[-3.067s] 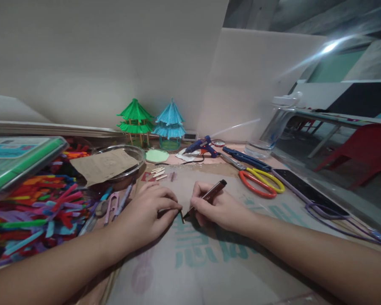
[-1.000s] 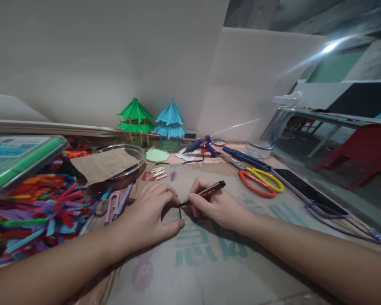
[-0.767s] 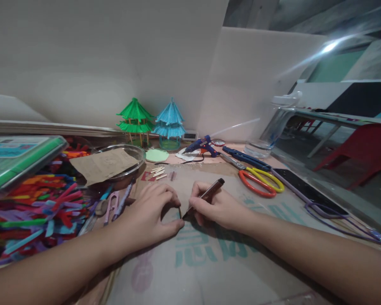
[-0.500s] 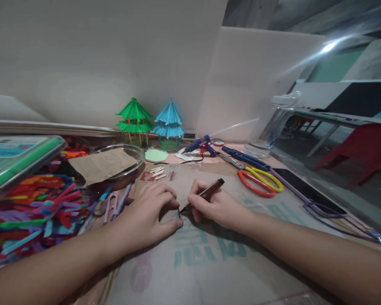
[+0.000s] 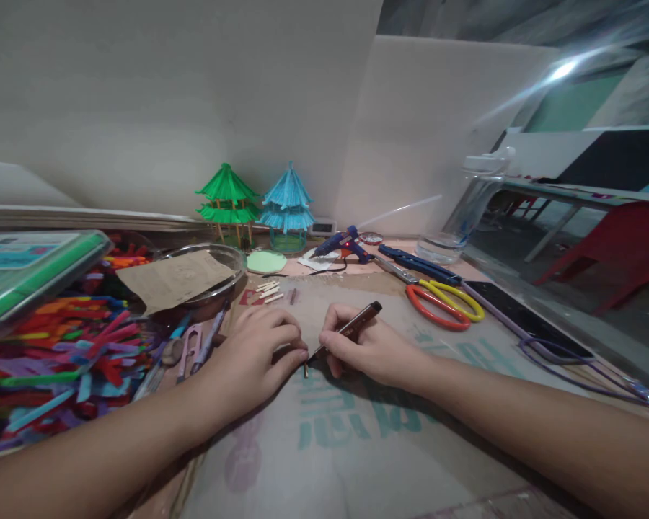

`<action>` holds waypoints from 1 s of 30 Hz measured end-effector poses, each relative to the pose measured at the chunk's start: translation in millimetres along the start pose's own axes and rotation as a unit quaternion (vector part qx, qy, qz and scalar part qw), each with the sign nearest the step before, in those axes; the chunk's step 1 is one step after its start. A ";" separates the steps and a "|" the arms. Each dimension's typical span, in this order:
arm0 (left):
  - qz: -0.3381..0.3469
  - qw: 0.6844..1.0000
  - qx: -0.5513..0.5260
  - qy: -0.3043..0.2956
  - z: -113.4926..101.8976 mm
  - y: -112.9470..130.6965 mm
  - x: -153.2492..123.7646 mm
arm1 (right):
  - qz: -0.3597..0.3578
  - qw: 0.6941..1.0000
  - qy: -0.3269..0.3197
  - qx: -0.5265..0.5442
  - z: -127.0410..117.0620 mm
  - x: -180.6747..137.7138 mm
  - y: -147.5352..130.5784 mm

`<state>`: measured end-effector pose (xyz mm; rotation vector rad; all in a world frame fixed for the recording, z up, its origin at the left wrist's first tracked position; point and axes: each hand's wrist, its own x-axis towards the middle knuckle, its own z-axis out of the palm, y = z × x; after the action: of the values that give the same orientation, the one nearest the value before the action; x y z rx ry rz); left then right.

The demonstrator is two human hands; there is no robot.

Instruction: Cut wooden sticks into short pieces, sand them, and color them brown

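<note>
My right hand (image 5: 365, 342) is closed round a dark brown marker pen (image 5: 363, 319), its tip slanting down to the left. At that tip is a short thin wooden stick (image 5: 306, 370), partly coloured brown. My left hand (image 5: 270, 346) pinches the stick between thumb and fingers, which hide its upper part. Both hands rest on a printed cardboard sheet (image 5: 281, 461). Beyond them lie several short pale sticks (image 5: 269, 291) and one small brown stick (image 5: 293, 296).
Green (image 5: 227, 194) and blue (image 5: 288, 202) pagoda models stand at the back beside a glue gun (image 5: 346, 245). Scissors (image 5: 438, 306), a utility knife (image 5: 419, 265), a phone (image 5: 524, 317) and a water bottle (image 5: 465, 209) are at right. Colourful pipe cleaners (image 5: 81, 360) pile up at left.
My left thumb has shifted up toward the fingers, so the lower end of the stick now sticks out below it. The marker has stayed in nearly the same place.
</note>
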<state>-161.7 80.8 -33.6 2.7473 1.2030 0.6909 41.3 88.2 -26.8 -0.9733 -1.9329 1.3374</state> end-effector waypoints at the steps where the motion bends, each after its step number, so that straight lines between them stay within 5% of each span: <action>1: -0.002 1.000 0.002 0.000 -0.1 0.2 0.2 | 0.000 1.000 -0.007 0.003 0.0 -0.5 0.0; 14: -0.008 1.000 -0.004 0.004 -0.6 0.3 -0.2 | -0.013 0.998 -0.057 0.021 -0.8 -4.4 1.0; 30: -0.015 0.999 -0.028 0.001 -1.2 -2.5 -0.1 | -0.024 0.999 -0.026 0.013 -0.1 -2.9 1.6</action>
<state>-164.0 82.3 -33.1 2.6785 1.2045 0.7132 43.3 86.2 -28.5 -0.8835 -1.9606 1.3694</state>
